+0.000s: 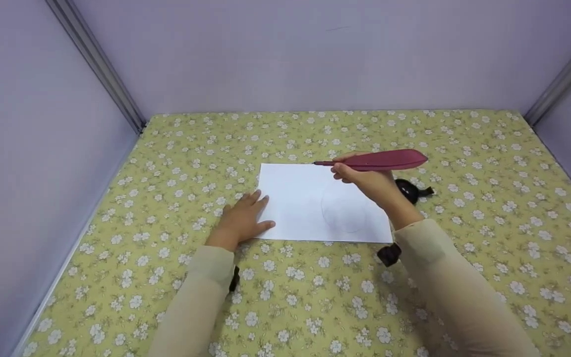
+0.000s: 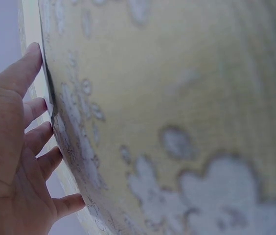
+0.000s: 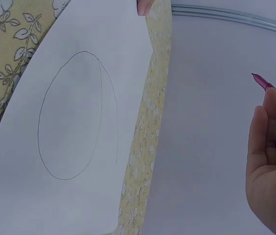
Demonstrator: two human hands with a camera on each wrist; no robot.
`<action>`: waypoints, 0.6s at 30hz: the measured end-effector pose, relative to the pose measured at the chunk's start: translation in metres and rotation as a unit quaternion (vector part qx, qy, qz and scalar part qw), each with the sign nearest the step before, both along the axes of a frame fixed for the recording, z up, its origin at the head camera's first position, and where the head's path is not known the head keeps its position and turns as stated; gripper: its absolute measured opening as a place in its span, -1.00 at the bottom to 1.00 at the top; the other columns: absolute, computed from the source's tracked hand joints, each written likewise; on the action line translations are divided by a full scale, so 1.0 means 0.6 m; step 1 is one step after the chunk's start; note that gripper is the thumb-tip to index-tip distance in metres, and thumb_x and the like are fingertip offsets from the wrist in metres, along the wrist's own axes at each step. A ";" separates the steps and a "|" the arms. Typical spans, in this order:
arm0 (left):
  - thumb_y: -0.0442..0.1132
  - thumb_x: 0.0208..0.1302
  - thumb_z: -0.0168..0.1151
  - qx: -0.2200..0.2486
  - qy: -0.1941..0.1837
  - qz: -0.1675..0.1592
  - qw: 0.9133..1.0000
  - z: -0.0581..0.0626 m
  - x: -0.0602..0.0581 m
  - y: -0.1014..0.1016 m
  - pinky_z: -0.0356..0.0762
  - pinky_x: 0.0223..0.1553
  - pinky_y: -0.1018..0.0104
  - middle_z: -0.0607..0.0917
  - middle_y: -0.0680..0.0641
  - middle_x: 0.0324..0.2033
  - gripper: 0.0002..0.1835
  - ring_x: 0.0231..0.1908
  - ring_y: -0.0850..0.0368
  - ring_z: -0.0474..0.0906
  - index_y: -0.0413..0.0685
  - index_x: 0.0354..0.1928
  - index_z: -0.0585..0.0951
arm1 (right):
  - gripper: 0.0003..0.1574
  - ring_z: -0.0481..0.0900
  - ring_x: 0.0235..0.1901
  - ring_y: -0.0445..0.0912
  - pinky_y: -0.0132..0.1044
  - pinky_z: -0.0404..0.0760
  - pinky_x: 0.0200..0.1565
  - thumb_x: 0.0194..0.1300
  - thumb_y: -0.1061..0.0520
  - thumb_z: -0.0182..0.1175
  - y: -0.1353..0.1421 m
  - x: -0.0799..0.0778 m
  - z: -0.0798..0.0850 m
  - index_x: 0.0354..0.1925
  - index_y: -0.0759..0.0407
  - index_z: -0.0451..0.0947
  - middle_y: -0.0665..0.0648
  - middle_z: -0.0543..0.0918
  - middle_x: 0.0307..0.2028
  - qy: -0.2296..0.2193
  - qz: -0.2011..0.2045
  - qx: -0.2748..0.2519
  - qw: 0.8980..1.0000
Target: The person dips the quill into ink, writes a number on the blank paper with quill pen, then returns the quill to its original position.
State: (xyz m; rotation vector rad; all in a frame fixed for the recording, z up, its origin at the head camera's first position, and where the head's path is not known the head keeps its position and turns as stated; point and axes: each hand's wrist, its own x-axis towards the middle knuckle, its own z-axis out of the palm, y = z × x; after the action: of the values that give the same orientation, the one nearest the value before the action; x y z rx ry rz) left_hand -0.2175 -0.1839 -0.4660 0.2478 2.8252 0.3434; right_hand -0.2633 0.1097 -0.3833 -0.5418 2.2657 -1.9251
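Note:
A white sheet of paper (image 1: 290, 208) lies on the flowered cloth. My left hand (image 1: 241, 218) rests at its left edge, fingers spread and fairly straight; the left wrist view shows these fingers (image 2: 45, 134) along the paper's edge. My right hand (image 1: 372, 183) pinches a dark red feather pen (image 1: 389, 159) above the sheet's far right part, its tip pointing left. In the right wrist view the pen (image 3: 263, 82) appears raised, apart from the paper. A thin drawn oval (image 3: 38, 127) shows on the sheet, with an extra curved line beside its right side.
Yellow flowered cloth (image 1: 166, 238) covers the table. Pale walls (image 1: 315, 59) stand behind and at both sides, with metal posts (image 1: 102, 64) at the corners. A black rounded object (image 1: 407, 191) is beside my right wrist, partly hidden by it.

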 end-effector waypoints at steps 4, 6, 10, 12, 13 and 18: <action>0.27 0.34 -0.02 -0.001 0.004 -0.001 1.000 0.001 0.001 0.000 -0.18 0.31 -0.28 -0.07 -0.01 0.48 -0.20 0.44 -0.05 -0.20 0.13 0.50 0.05 | -0.52 0.67 -0.18 0.03 -0.12 0.60 -0.04 0.30 0.04 0.26 0.005 -0.004 0.004 0.01 0.41 0.57 0.23 0.70 -0.25 0.011 -0.023 -0.013 1.000; 0.27 0.34 -0.02 -0.002 0.003 -0.002 1.000 0.002 0.002 0.000 -0.17 0.31 -0.28 -0.07 -0.01 0.48 -0.20 0.44 -0.05 -0.20 0.13 0.50 0.05 | -0.52 0.67 -0.19 0.00 -0.18 0.61 -0.07 0.30 0.04 0.26 0.009 -0.007 0.004 0.01 0.40 0.57 0.23 0.70 -0.24 0.011 -0.037 -0.017 0.999; 0.26 0.34 -0.02 -0.002 0.005 -0.003 1.000 0.001 0.002 0.000 -0.17 0.31 -0.29 -0.07 -0.01 0.48 -0.20 0.44 -0.06 -0.19 0.12 0.50 0.05 | -0.50 0.68 -0.21 -0.05 -0.21 0.61 -0.07 0.29 0.03 0.27 0.017 -0.011 0.000 0.02 0.40 0.56 0.32 0.68 -0.19 0.004 -0.069 -0.027 0.997; 0.26 0.34 -0.02 -0.002 0.005 -0.004 1.000 0.001 0.002 0.000 -0.16 0.31 -0.28 -0.06 -0.02 0.48 -0.20 0.44 -0.06 -0.19 0.12 0.50 0.05 | -0.48 0.68 -0.21 -0.06 -0.23 0.61 -0.08 0.28 0.03 0.27 0.023 -0.014 -0.002 0.05 0.40 0.55 0.32 0.68 -0.18 0.000 -0.085 -0.034 0.996; 0.27 0.34 -0.02 -0.002 0.006 -0.004 1.000 0.001 0.002 0.000 -0.16 0.31 -0.28 -0.07 -0.01 0.48 -0.20 0.44 -0.06 -0.19 0.12 0.50 0.05 | -0.48 0.68 -0.22 -0.08 -0.24 0.61 -0.08 0.28 0.03 0.28 0.025 -0.015 -0.004 0.05 0.39 0.55 0.29 0.69 -0.19 0.000 -0.094 -0.037 0.995; 0.26 0.34 -0.02 0.004 0.004 -0.005 1.000 0.001 0.001 0.000 -0.19 0.31 -0.28 -0.07 -0.02 0.48 -0.20 0.44 -0.07 -0.20 0.11 0.50 0.05 | -0.50 0.69 -0.26 -0.11 -0.23 0.63 -0.12 0.28 0.05 0.28 0.040 -0.021 -0.009 0.05 0.38 0.57 0.20 0.72 -0.24 0.014 -0.128 -0.048 0.991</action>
State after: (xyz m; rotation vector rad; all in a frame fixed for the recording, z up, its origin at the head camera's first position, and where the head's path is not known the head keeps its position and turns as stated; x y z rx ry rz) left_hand -0.2166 -0.1839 -0.4656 0.2658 2.8303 0.3519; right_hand -0.2760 0.1340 -0.3885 -0.3022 2.3701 -2.1650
